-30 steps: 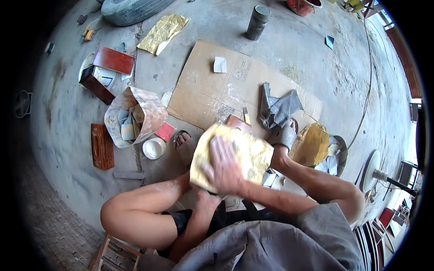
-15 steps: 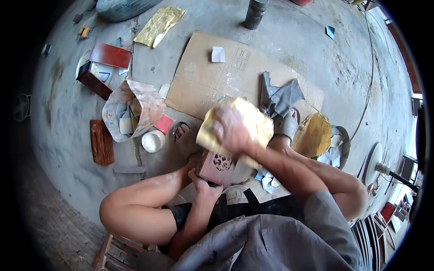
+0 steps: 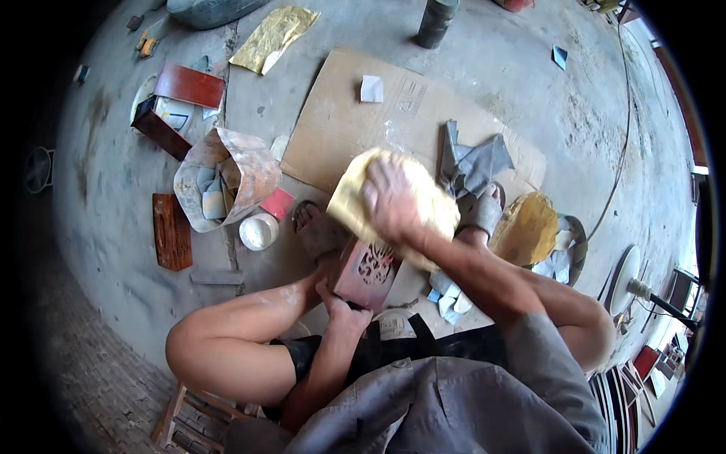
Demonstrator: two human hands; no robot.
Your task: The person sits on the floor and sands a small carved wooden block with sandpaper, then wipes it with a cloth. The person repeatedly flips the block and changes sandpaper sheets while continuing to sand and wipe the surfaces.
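Observation:
Between my knees is a reddish-brown wooden block with a pierced, carved pattern on its upper face. My left hand grips its near end, thumb on one side and fingers on the other. Over the far part of the block lies a crumpled yellow cloth, which hides that end. My right hand presses down on this cloth with its fingers curled into it. Whether the block is solid or hollow I cannot tell.
Cardboard lies ahead, with a dark grey rag on its right. To the left stand an open sack of scraps, a white tub and a carved brown board. Another yellow cloth and a fan are right.
My right hand and the yellow cloth have shifted slightly away from me, baring more of the carved pattern. My left hand keeps its grip. The whole view has tilted a little.

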